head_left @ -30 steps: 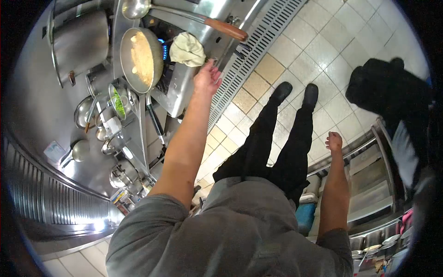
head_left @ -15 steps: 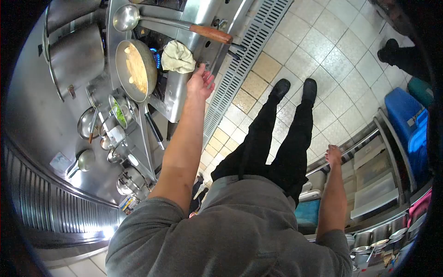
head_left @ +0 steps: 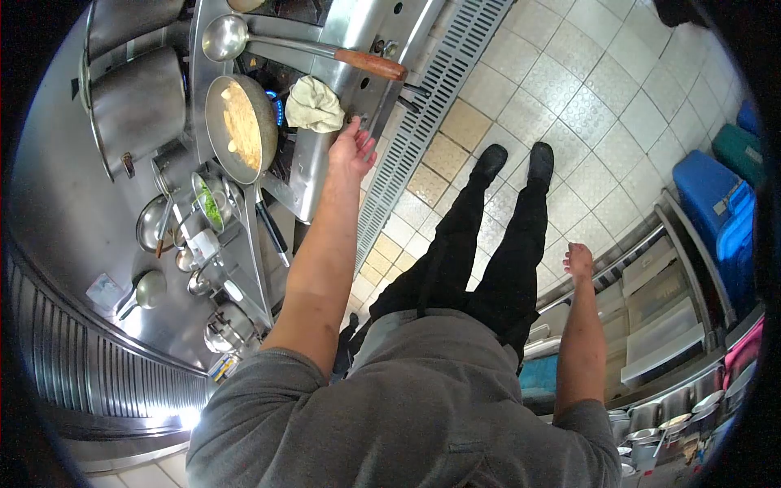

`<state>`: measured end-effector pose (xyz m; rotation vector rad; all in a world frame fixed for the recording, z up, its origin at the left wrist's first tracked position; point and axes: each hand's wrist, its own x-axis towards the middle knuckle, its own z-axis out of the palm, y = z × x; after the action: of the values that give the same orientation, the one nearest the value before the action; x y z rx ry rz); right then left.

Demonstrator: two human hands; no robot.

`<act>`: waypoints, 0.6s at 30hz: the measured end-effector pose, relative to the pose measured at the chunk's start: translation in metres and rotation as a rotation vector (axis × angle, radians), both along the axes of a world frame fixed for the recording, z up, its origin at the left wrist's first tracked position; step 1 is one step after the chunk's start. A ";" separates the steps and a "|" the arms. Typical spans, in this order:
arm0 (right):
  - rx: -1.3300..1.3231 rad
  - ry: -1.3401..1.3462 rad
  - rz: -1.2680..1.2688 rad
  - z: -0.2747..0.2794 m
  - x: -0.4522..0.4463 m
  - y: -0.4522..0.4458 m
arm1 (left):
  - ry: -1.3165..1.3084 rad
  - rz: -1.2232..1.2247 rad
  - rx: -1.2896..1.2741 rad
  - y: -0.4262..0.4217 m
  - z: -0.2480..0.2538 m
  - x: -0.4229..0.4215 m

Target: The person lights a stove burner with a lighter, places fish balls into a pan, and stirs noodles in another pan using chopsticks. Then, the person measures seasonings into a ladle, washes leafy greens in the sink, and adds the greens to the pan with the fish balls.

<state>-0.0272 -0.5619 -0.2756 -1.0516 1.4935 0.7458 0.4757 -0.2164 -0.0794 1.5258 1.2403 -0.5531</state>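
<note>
My left hand (head_left: 351, 148) is at the front edge of the stove (head_left: 311, 175), fingers bent in against a small control there, mostly hidden by the fingers. Just beyond it a crumpled pale cloth (head_left: 315, 105) lies on the stove front. A frying pan (head_left: 264, 122) with a light brown, flat food (head_left: 242, 126) in it sits over a burner with a blue flame. Its black handle (head_left: 271, 228) points toward my body. Across the stove lies a ladle (head_left: 370, 64) with a wooden handle. My right hand (head_left: 578, 260) hangs at my side, loosely curled, nothing visible in it.
Large metal pots (head_left: 138, 106) stand behind the pan. Left of it are a bowl of chopped greens (head_left: 210, 202) and several steel utensils. A floor grate (head_left: 439, 98) runs along the stove. Shelving (head_left: 663, 350) and blue bins (head_left: 708, 195) are at the right.
The dark-clothed person at the right has moved almost out of view, uncovering the blue bins. My left hand stays at the stove front. My right hand has shifted slightly. The food remains in the pan.
</note>
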 end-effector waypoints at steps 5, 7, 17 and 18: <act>-0.023 0.046 0.019 -0.001 -0.017 -0.001 | -0.002 0.008 0.005 0.002 -0.002 -0.001; -0.025 0.036 0.015 -0.004 -0.025 -0.002 | 0.006 0.002 0.003 0.003 -0.004 0.000; 0.060 0.002 0.127 0.000 -0.042 -0.004 | -0.135 -0.562 0.214 0.001 0.070 -0.043; 0.071 -0.008 0.095 0.004 -0.046 0.000 | -0.151 -0.570 0.197 -0.005 0.087 -0.042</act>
<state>-0.0734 -0.5617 -0.2717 -1.0761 1.4076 0.8540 0.4339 -0.2214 0.0075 2.0646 0.7501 -0.6773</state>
